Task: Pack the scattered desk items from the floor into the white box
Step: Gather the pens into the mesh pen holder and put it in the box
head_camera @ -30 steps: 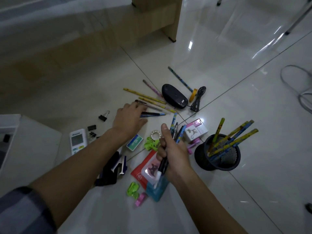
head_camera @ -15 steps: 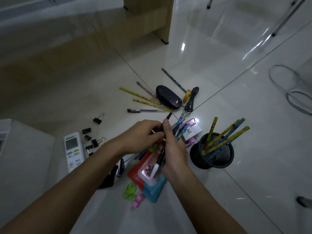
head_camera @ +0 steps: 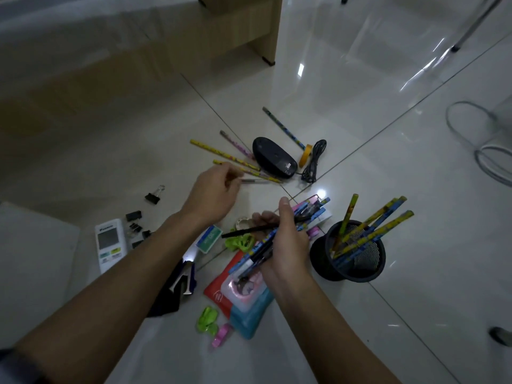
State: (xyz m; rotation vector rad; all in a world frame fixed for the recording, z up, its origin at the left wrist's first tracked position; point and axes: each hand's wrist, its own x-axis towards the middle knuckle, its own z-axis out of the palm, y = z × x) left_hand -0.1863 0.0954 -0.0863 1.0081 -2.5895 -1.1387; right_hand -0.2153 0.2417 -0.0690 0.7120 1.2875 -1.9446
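Note:
My right hand (head_camera: 285,245) is shut on a bundle of pens and pencils (head_camera: 263,253), held over the clutter just left of a black mesh pen cup (head_camera: 352,264) that has several pencils in it. My left hand (head_camera: 213,195) is further out, its thumb and fingers pinched on the end of a grey pen (head_camera: 257,180) lying on the floor. Beyond it lie yellow pencils (head_camera: 221,153), a black mouse (head_camera: 274,157) with its coiled cable (head_camera: 313,162), and a yellow tape roll (head_camera: 306,155). The white box (head_camera: 33,253) shows only as a pale surface at the left edge.
On the tiles lie a white remote (head_camera: 109,245), black binder clips (head_camera: 153,196), a dark stapler (head_camera: 180,289), green clips (head_camera: 207,320), and red and teal packets (head_camera: 243,297). A wooden desk leg (head_camera: 266,37) stands at the back, and grey cable loops (head_camera: 487,151) lie at right.
My left hand left the bundle in my right hand and reached forward and left to the grey pen on the floor. The bundle now holds one more dark pen.

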